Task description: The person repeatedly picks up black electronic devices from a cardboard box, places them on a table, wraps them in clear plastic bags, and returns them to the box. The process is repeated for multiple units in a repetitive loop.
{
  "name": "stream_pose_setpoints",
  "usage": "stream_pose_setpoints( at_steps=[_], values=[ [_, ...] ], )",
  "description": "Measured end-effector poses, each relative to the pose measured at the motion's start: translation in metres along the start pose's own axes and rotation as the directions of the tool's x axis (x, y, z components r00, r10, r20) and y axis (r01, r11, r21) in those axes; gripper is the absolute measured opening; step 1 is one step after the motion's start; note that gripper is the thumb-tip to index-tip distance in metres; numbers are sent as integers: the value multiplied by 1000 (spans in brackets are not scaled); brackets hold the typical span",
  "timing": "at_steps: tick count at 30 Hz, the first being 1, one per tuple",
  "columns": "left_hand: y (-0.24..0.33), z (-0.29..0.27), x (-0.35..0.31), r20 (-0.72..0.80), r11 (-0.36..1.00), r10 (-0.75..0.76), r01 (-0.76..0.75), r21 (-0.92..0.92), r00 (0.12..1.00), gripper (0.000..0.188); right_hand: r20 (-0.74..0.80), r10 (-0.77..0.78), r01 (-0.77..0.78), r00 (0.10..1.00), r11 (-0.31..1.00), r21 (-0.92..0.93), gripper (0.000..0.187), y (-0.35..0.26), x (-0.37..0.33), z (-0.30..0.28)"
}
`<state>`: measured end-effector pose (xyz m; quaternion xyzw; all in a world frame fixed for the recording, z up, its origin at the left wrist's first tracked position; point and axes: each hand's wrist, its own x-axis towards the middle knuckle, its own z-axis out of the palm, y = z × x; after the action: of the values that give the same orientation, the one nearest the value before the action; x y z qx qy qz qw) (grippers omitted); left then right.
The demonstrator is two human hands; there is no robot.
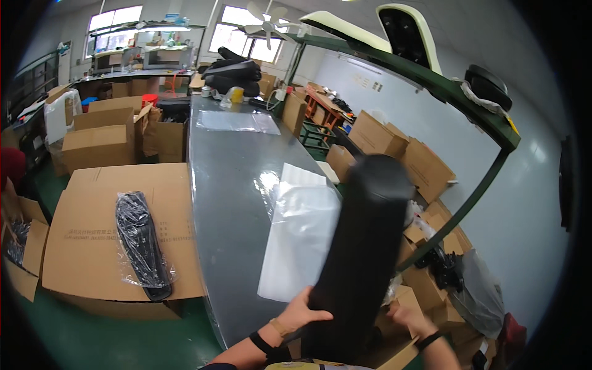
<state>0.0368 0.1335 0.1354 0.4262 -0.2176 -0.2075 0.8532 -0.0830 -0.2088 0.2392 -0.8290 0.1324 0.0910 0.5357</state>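
A long black padded seat (370, 240) with a rounded far end stands tilted in front of me, partly blurred. My left hand (302, 313) grips its left edge low down, thumb across the dark surface. To the right of the seat is my right hand (412, 319), over an open cardboard box (404, 357); its fingers are curled, and what they hold, if anything, is hidden. White plastic bags (296, 246) lie flat on the grey table just left of the seat.
Left of the grey table (231, 185), a bagged black seat (143, 243) rests on a large carton (86, 209). More black seats (231, 77) are piled at the far end. A green overhead frame (456, 92) and cartons (425, 166) stand right. Part of another person (12, 166) shows far left.
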Motion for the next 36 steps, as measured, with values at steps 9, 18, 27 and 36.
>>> stream_pose_setpoints(
  at_steps=[9, 18, 27, 36],
  values=[
    [7, -128, -30, -588, 979, 40, -149, -139, 808, 55, 404, 104, -324, 909, 787, 525, 64, 36, 16, 192],
    [38, -149, -63, -736, 988, 153, -122, 96, 660, 55, 425, -107, -313, 899, 522, 793, 46, -56, 121, 270],
    [-36, -125, -135, -473, 583, 234, 267, 768, 849, 19, 675, 129, -550, 727, 697, 460, 37, 24, 88, 260],
    [-47, -87, -123, -269, -6, 272, 281, 960, 924, 28, 611, 188, -285, 769, 957, 64, 30, 123, 34, 202]
  ],
)
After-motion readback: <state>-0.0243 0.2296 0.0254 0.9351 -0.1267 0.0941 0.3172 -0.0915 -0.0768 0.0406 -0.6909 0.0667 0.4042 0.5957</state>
